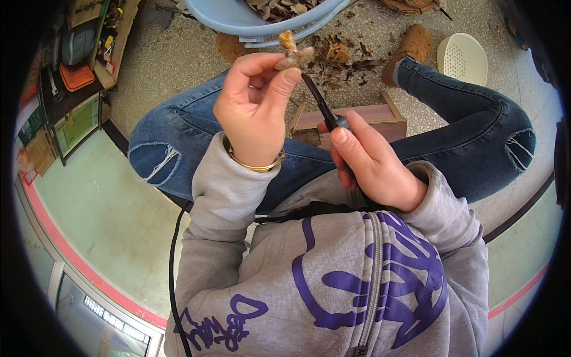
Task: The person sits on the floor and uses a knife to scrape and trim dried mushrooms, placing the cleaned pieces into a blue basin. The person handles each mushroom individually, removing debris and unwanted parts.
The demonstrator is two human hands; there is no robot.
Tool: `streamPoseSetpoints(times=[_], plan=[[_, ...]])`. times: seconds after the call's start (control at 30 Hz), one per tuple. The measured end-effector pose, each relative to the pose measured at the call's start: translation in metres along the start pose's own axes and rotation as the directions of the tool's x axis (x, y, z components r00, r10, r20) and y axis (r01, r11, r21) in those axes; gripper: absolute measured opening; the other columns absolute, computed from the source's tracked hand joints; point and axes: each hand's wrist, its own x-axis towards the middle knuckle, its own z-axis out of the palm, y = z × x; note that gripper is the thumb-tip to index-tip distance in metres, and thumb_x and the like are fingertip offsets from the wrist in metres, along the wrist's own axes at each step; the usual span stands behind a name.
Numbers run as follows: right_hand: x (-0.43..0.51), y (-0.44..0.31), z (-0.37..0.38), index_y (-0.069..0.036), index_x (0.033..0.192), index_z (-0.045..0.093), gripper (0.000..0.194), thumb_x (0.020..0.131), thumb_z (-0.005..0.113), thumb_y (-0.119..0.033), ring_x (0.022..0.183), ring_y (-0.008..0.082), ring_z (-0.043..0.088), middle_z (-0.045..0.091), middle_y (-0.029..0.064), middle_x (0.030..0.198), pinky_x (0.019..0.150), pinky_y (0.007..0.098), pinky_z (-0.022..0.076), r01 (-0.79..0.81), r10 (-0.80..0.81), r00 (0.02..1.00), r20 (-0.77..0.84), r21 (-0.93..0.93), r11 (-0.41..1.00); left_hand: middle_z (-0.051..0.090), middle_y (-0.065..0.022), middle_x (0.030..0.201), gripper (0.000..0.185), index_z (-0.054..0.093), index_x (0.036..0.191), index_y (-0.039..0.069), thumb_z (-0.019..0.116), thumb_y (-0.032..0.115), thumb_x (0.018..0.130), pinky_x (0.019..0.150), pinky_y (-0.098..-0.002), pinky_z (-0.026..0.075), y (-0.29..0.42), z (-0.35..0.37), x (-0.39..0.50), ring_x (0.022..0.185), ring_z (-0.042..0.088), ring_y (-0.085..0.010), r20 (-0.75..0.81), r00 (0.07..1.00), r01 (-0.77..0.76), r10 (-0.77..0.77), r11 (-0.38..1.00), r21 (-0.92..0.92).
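Note:
Between the thumb and fingers of my left hand is a small brown and yellowish piece of plant or mushroom. My right hand grips the dark handle of a narrow-bladed knife-like tool, its exact kind unclear. The tool slants up and left, and its tip is just below the held piece. Whether the tip touches the piece or my left thumb, I cannot tell. Beyond my hands stands a light blue plastic basin with brown, dried-looking pieces in it.
Brown scraps litter the speckled floor. A small wooden stool stands between my legs. At the right is a cream perforated basket; a wicker basket is at the top. Shelving with assorted items is on the left.

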Motion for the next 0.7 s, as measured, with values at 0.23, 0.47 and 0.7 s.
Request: streamPoseSetpoints(times=[0.23, 0.47, 0.7], plan=[[0.005, -0.009, -0.013, -0.001, 0.113, 0.046, 0.045, 0.083, 0.073, -0.019, 0.054, 0.0042, 0.049, 0.058, 0.0025, 0.081, 0.048, 0.0169, 0.0393, 0.430, -0.434, 0.867, -0.243, -0.072, 0.900, 0.064, -0.0059, 0.096, 0.026, 0.058, 0.103, -0.002, 0.070, -0.003, 0.081, 0.078, -0.0231, 0.050, 0.007, -0.002, 0.000, 0.085, 0.060, -0.0106, 0.144, 0.972, 0.214, -0.184, 0.949, -0.232], [0.031, -0.022, -0.018, -0.002, 0.115, 0.047, 0.041, 0.080, 0.068, 0.001, 0.059, 0.0074, 0.053, 0.061, 0.0106, 0.102, 0.046, 0.0184, 0.0413, 0.499, -0.428, 0.838, -0.339, 0.157, 0.852, 0.064, -0.0058, 0.097, 0.025, 0.058, 0.103, 0.000, 0.070, 0.000, 0.081, 0.081, -0.0235, 0.049, 0.009, -0.003, -0.003, 0.089, 0.061, -0.0112, 0.322, 0.895, 0.409, -0.309, 0.857, -0.314], [0.030, -0.021, -0.020, -0.002, 0.115, 0.047, 0.043, 0.079, 0.070, 0.000, 0.058, 0.0084, 0.053, 0.060, 0.0084, 0.095, 0.047, 0.0209, 0.0411, 0.384, -0.316, 0.923, -0.219, 0.559, 0.735, 0.063, -0.0074, 0.103, 0.027, 0.055, 0.109, 0.002, 0.067, 0.005, 0.085, 0.087, -0.0286, 0.047, 0.011, -0.004, -0.003, 0.095, 0.060, -0.0146, 0.467, 0.809, 0.570, -0.356, 0.666, -0.481]])
